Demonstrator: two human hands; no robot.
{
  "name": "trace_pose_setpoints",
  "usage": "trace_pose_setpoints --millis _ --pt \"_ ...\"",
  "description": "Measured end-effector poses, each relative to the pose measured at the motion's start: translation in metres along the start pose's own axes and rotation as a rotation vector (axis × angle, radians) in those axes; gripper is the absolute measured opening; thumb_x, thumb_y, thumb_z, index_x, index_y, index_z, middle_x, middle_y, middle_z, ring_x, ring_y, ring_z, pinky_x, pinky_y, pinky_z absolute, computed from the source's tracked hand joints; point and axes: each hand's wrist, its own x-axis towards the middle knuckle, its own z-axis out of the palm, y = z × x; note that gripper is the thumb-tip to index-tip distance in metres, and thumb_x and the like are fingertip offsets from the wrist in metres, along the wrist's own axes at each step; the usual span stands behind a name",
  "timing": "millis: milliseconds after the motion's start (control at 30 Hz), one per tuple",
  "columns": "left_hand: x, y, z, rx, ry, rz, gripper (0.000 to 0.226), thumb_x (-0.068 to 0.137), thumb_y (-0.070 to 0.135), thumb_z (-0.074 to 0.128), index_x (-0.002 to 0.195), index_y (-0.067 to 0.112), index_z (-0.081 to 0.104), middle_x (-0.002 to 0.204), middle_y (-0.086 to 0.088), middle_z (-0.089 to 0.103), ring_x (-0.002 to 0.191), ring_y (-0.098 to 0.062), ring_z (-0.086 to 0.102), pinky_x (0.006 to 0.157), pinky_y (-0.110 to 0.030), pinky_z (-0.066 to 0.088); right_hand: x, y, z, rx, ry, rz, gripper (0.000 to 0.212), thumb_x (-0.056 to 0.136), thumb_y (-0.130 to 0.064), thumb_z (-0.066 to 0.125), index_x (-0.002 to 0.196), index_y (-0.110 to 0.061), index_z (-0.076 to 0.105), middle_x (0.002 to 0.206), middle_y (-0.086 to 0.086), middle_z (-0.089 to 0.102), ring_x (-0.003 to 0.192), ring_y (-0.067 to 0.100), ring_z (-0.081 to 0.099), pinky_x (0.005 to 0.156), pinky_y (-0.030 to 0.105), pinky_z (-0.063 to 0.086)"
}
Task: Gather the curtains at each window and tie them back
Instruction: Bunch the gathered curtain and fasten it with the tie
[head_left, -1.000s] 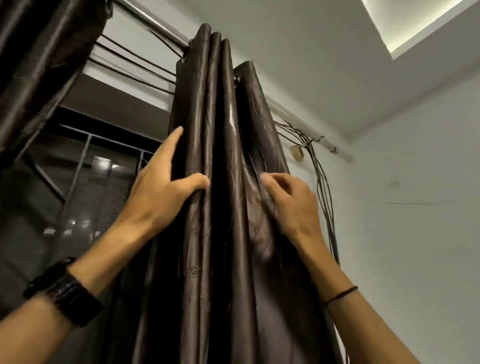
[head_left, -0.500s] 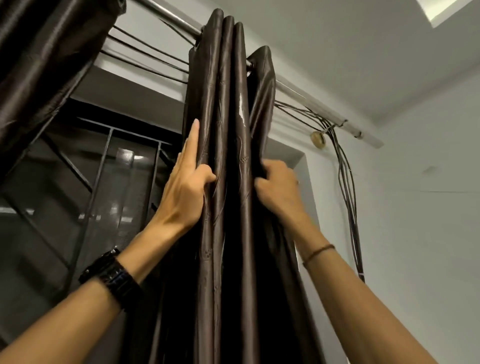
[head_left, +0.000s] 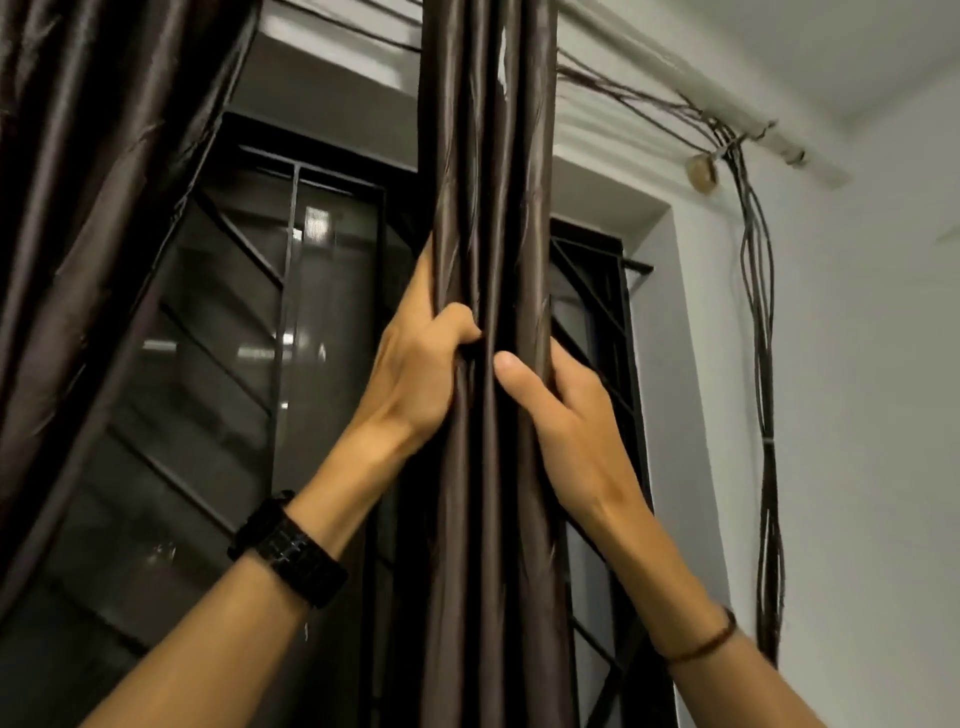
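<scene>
Dark brown satin curtain (head_left: 491, 208) is hanging bunched before the window grille (head_left: 291, 291); left hand (head_left: 415, 374) and right hand (head_left: 566, 415) are squeezing it from both sides, fingers (head_left: 511, 371) wrapping closed around the folds between them.

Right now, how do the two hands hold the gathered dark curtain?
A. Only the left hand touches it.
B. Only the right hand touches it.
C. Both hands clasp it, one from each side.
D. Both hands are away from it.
C: the left hand and the right hand close on the gathered curtain from opposite sides.
</scene>
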Motion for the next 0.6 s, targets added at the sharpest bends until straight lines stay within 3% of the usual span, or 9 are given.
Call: trace_pose_setpoints --millis 100,200,300,367,467,533,600 --pt "-0.036 -0.015 0.013 0.097 -0.074 -0.055 0.075 0.079 0.035 0.049 0.153 0.038 0.038 0.150 -0.002 0.053 0.142 -0.027 0.046 0.119 -0.057 0.035 -0.050 0.016 0.006 0.088 -0.018 0.041 0.032 0.099 -0.038 0.057 0.129 -0.030 0.064 0.115 -0.007 0.074 0.109 0.014 0.070 0.093 0.035 0.057" --pt "-0.058 -0.024 0.019 0.126 -0.097 -0.080 0.084 0.078 0.039 0.047 0.160 0.036 0.027 0.163 0.000 0.039 0.154 -0.027 0.030 0.124 -0.058 0.025 -0.076 0.017 0.010 0.061 -0.015 0.023 0.048 0.093 -0.045 0.062 0.139 -0.036 0.054 0.123 -0.016 0.070 0.116 0.008 0.067 0.093 0.023 0.054" --pt "-0.081 -0.026 0.023 0.138 -0.130 -0.071 0.076 0.089 0.041 0.043 0.161 0.029 0.026 0.164 0.001 0.037 0.155 -0.026 0.027 0.126 -0.058 0.022 -0.099 0.017 0.013 -0.018 -0.035 0.047 0.069 0.087 -0.045 0.068 0.150 -0.031 0.045 0.125 -0.015 0.068 0.116 0.009 0.067 0.092 0.023 0.055" --pt "-0.102 -0.029 0.026 0.047 -0.176 -0.093 0.066 0.101 0.053 0.035 0.163 0.033 0.023 0.168 0.011 0.030 0.159 -0.017 0.017 0.128 -0.055 0.015 -0.114 0.017 0.014 -0.057 -0.046 0.064 0.079 0.084 -0.045 0.073 0.153 -0.030 0.039 0.128 -0.015 0.066 0.119 0.008 0.065 0.095 0.024 0.055" --pt "-0.134 -0.034 0.028 -0.087 -0.198 -0.209 0.070 0.100 0.073 0.021 0.161 0.039 0.029 0.168 0.021 0.025 0.158 -0.002 0.009 0.130 -0.050 0.009 -0.133 0.015 0.017 -0.093 -0.048 0.089 0.086 0.080 -0.041 0.082 0.153 -0.031 0.037 0.132 -0.018 0.064 0.122 0.004 0.063 0.100 0.025 0.053" --pt "-0.155 -0.040 0.027 -0.109 -0.195 -0.265 0.065 0.101 0.068 0.019 0.158 0.040 0.036 0.167 0.026 0.024 0.156 0.005 0.008 0.131 -0.048 0.008 -0.147 0.016 0.020 -0.116 -0.045 0.128 0.091 0.076 -0.041 0.085 0.153 -0.030 0.038 0.134 -0.018 0.063 0.124 0.002 0.061 0.102 0.026 0.053" --pt "-0.175 -0.045 0.024 -0.165 -0.202 -0.300 0.049 0.104 0.061 0.025 0.147 0.053 0.048 0.165 0.023 0.032 0.156 0.002 0.017 0.130 -0.046 0.015 -0.162 0.019 0.025 -0.152 -0.040 0.184 0.090 0.076 -0.038 0.087 0.151 -0.035 0.039 0.130 -0.019 0.065 0.121 0.002 0.063 0.099 0.024 0.053"
